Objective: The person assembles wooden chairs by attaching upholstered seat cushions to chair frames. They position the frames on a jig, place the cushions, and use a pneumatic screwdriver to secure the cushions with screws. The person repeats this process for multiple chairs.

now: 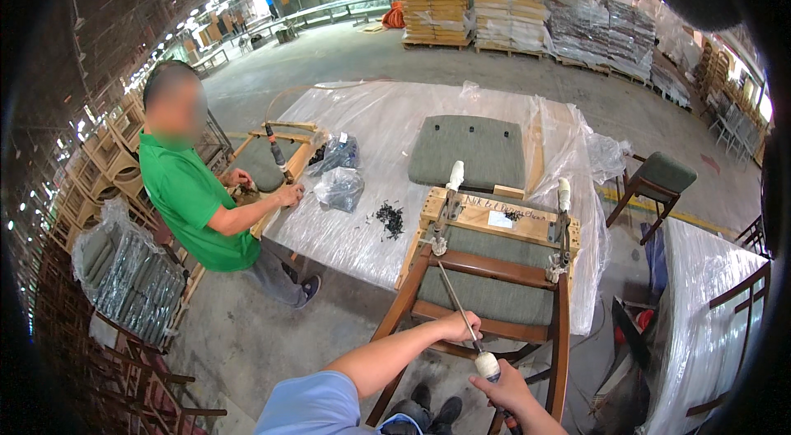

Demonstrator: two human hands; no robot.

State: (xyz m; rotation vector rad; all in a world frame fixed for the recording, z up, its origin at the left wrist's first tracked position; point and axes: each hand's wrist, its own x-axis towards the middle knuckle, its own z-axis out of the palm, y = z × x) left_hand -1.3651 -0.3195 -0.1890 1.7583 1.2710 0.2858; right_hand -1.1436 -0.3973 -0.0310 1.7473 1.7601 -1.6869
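My right hand (507,390) is closed around the body of a power screwdriver (488,366), partly wrapped in white. Its long thin shaft reaches up and left toward the chair frame. My left hand (458,326) pinches this shaft near the tool's head. Under the shaft's tip lies a brown wooden chair (486,268) with grey-green upholstery, its legs pointing toward me. The chair's far end sits in a wooden jig (535,231), between a left toggle clamp (446,208) and a right toggle clamp (562,225), both with white-wrapped handles.
Beyond the jig, a grey-green chair panel (467,151) rests on the plastic-covered table (329,225). Black screws (390,221) are heaped beside plastic bags (339,188). A person in a green shirt (194,200) works at the left. Another chair (655,184) stands right; a wrapped stack (700,311) is nearer.
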